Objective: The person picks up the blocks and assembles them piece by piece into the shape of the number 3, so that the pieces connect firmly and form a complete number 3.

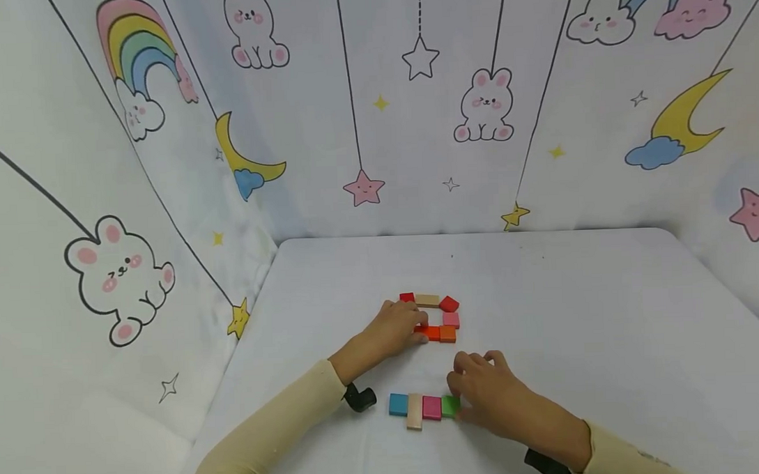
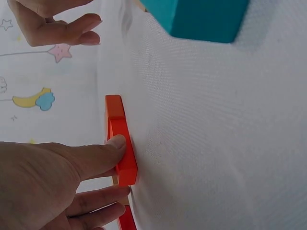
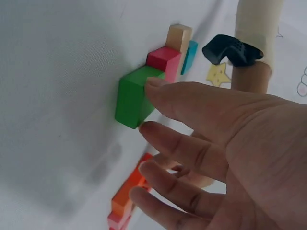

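- Presently, we find a near row of four blocks (image 1: 431, 407) laid side by side; the right hand (image 1: 496, 392) pinches its green block (image 3: 128, 103).
- Left hand (image 1: 392, 328) pinches a red block (image 2: 127, 167) on the far outline's (image 1: 451, 320) near side.
- We cannot verify the outline's covered left side.

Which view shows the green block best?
The right wrist view: the green block appears largest there, with several faces showing. The head view shows it small, right of the pink block; the left wrist view doesn't show it.
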Demonstrator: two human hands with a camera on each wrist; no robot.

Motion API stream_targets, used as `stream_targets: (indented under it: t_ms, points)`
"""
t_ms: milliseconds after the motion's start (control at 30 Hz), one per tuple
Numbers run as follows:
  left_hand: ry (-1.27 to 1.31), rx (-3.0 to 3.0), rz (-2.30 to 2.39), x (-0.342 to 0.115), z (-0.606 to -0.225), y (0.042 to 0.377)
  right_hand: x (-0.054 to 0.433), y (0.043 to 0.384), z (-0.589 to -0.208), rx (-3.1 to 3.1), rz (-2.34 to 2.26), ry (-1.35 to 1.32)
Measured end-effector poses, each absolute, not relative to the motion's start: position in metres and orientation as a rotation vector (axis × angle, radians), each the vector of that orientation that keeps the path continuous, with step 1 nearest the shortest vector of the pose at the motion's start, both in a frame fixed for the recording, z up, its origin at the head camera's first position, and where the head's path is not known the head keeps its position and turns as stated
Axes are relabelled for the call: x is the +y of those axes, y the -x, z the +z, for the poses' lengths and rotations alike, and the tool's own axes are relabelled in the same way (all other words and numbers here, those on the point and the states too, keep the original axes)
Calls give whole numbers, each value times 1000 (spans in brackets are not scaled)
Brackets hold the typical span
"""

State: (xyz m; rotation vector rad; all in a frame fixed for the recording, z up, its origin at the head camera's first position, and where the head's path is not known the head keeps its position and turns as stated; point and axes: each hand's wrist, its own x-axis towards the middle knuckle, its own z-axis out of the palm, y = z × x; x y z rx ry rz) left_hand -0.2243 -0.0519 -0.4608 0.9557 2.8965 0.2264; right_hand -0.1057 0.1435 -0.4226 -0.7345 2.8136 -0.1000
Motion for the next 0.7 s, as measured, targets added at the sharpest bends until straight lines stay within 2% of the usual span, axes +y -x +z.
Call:
stream_targets:
  t_ms: [367,700]
  points:
    - [-968,2910,194,-51,-461,227,158,132,-441,2970,-177,582]
    - [-971,2904,201,-52,-465,227,168,145,-456,3125,-209,559]
